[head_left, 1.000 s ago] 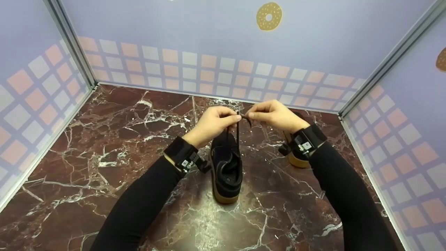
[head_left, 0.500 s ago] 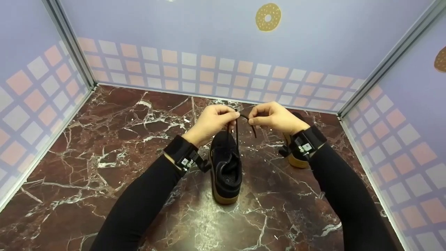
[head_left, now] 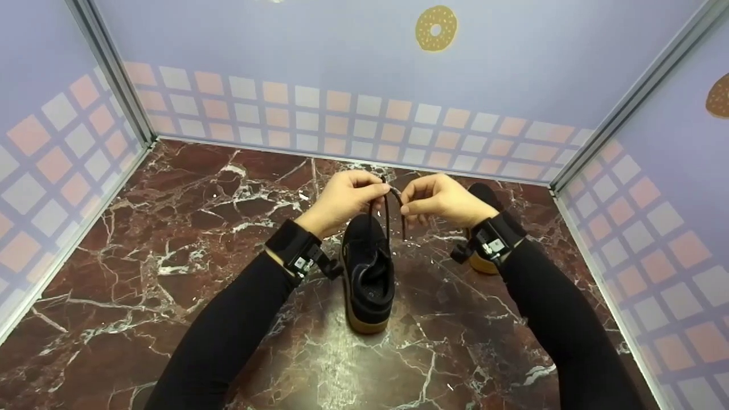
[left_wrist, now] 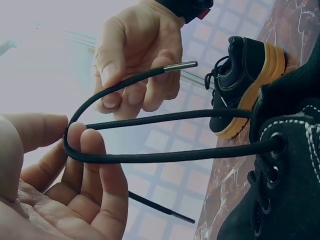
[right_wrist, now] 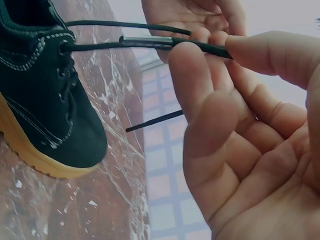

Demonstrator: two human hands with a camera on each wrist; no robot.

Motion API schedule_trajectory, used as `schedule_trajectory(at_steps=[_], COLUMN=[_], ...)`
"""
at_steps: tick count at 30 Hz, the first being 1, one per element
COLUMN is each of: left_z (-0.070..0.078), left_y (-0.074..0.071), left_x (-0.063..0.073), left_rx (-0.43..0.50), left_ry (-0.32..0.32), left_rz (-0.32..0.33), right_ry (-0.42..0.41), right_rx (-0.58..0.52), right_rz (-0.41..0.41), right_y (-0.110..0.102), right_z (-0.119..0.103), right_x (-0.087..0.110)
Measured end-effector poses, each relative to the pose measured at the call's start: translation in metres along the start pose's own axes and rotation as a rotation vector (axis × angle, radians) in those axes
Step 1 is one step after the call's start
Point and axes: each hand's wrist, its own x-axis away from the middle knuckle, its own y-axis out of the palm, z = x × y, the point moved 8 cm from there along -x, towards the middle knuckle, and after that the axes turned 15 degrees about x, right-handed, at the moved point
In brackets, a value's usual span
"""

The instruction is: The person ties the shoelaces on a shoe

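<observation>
Black sleeves [head_left: 222, 330]: covered both forearms, which reached in from the lower edge of the head view.
Wrist straps [head_left: 293, 245]: one sat round each wrist, with a small camera [head_left: 330, 265] attached.
Near shoe [head_left: 356, 245]: this black lace-up stood on its gum-coloured sole [head_left: 364, 326] on the marbled surface [head_left: 273, 364], between the forearms, heel toward the person and toe pointing away; white stitching edged its eyelet row.
Left hand [head_left: 347, 199]: pinched the black shoelace [left_wrist: 200, 152] between thumb and fingers, above the toe end of the near shoe.
Shoelace strands: two ran up from the near shoe to the left hand, where one bent back round the fingers.
Right hand [head_left: 441, 202]: pinched that bent-back end just beside the left hand, its metal aglet [left_wrist: 181, 65] sticking out past the fingers.
Other lace end [left_wrist: 162, 208]: hung free beyond the left fingers.
Second shoe [left_wrist: 252, 60]: a matching one stood to the right, partly hidden behind the right wrist in the head view.
Back wall [head_left: 285, 51]: was lilac, with pink and white squares and a doughnut motif [head_left: 422, 28].
</observation>
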Motion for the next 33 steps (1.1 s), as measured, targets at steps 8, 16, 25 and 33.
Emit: schedule_trajectory(at_steps=[8,16,25,33], left_z=[0.001,0.0,-0.002,-0.003], left_y=[-0.001,-0.001,-0.001,-0.002], left_x=[0.001,0.003,0.004,0.005], left_rx=[-0.046,-0.06,-0.009,0.017], left_ry=[0.015,0.017,0.0,-0.019], left_rz=[-0.011,-0.039,-0.069,-0.077], right_ry=[0.004,-0.01,0.0,-0.026], right_rx=[-0.006,0.017,0.035,0.113], right_rz=[0.019,0.066,0.086,0.025], right_y=[0.011,0.018,0.019,0.023], right_z=[0.005,0.01,0.015,0.013], right_x=[-0.005,-0.01,-0.013,-0.011])
